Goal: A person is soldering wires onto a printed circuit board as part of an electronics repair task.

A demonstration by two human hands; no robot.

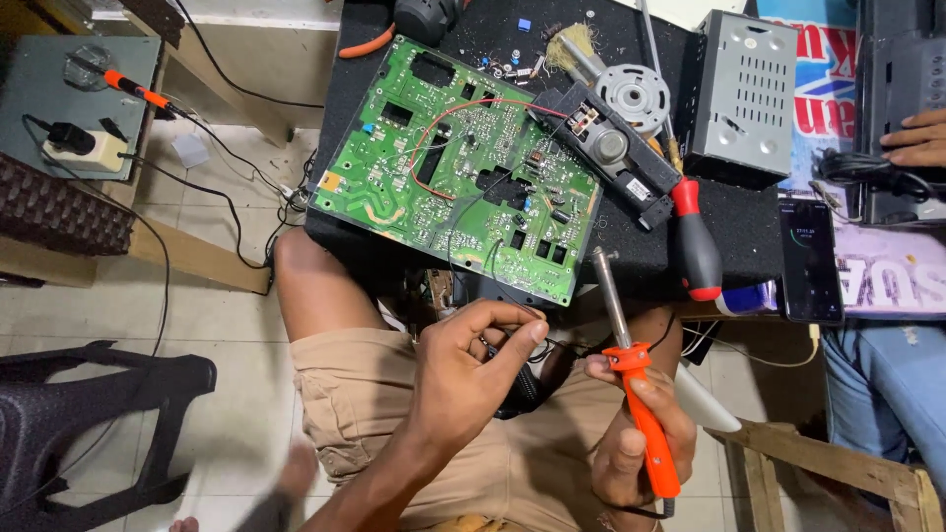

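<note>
The soldering iron [639, 389] with its orange handle sits in the right hand [631, 443], fingers wrapped fully around the grip, its metal shaft pointing up and slightly left toward the near edge of the green circuit board [458, 167]. The tip ends just short of that edge, over the person's lap. The left hand [463, 369] is beside it, fingertips pinched closed on a thin dark wire [517, 345] that leads off toward the board; a small black part sits under the palm, too hidden to name.

The board lies tilted on a black work surface [739, 232], with a red wire looped across it. To its right lie a black disc-drive mechanism [606, 148], a red-and-black screwdriver [695, 241] and a grey metal casing [739, 94]. Farther right a smartphone [810, 261] lies screen-up, and another person's hand [916, 138] rests on a dark device. At far left a second orange-handled iron [128, 89] rests on a grey stand, near a black plastic chair [89, 424]
</note>
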